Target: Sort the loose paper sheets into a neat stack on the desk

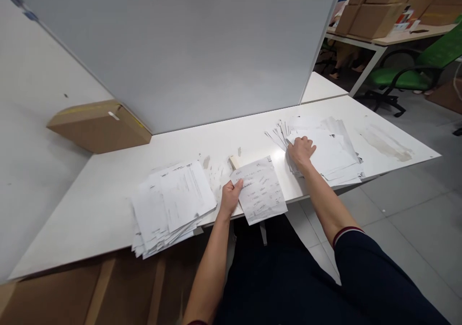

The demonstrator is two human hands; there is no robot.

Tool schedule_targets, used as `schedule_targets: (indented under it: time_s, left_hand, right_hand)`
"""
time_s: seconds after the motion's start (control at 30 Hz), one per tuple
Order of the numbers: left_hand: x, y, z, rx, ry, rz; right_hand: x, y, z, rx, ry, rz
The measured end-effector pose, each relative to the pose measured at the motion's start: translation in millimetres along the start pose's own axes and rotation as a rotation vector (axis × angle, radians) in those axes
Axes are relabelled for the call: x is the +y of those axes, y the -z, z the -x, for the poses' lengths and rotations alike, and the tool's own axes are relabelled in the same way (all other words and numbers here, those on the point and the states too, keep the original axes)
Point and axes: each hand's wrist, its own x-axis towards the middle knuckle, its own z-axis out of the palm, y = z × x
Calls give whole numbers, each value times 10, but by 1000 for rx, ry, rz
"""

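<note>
My left hand (231, 197) pinches the left edge of a sheet of paper (263, 190) covered in handwriting-like marks, thumb on top. The sheet is tilted and overhangs the table's front edge. On the right, my right hand (302, 152) rests on a loose stack of white papers (334, 156), its fingers bent at the left side of the top sheet; the fingertips are partly hidden. To the left of my left hand lies another uneven stack of printed papers (173, 200). A small cream-coloured block (234, 162) lies just behind the held sheet, partly covered by it.
A large whiteboard-like panel (180, 50) stands along the back of the white table (108, 185). A cardboard box (101, 127) sits at the back left. More boxes (371, 19) and a green chair (404, 74) are beyond, to the right. Below the table's left front are cardboard boxes (119, 286).
</note>
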Motion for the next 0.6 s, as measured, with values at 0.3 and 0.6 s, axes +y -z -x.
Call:
schedule_targets:
  time_s: [0.3, 0.6]
  left_hand:
    - [-6, 0, -4, -4, 14, 42]
    - [117, -63, 1, 7, 136, 200]
  right_hand:
    - [62, 508, 251, 50, 171, -35]
    - [92, 1337, 883, -21, 319, -940]
